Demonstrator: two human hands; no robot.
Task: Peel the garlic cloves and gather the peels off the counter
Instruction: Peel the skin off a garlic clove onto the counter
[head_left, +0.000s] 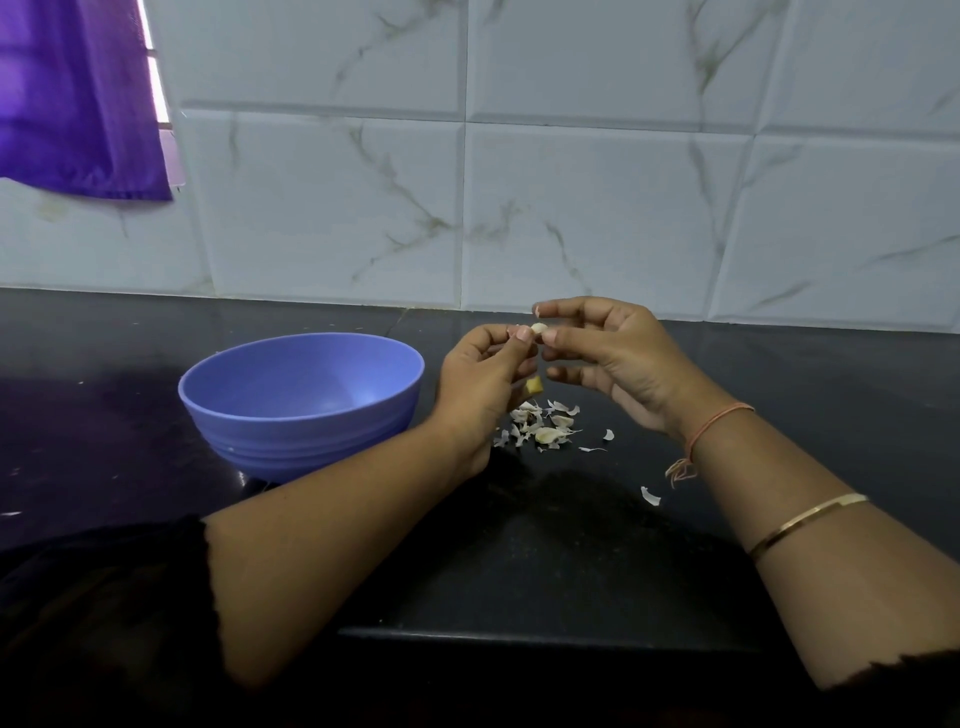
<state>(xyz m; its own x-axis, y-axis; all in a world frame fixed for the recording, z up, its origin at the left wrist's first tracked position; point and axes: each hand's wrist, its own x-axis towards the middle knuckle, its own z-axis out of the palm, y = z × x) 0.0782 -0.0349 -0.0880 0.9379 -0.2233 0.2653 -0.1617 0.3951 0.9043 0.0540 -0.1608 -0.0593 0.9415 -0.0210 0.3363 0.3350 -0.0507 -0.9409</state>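
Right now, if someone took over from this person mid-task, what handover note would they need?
Left hand: pinches a garlic clove at its fingertips, above the counter.
Right hand: fingertips pinch the same clove.
Peels: loose pile on the counter under the hands, right of the blue bowl; one stray peel nearer the person.
Done: some peeling, judging by the pile.
Left: finish this clove, gather all peels off the counter. The bowl looks empty.
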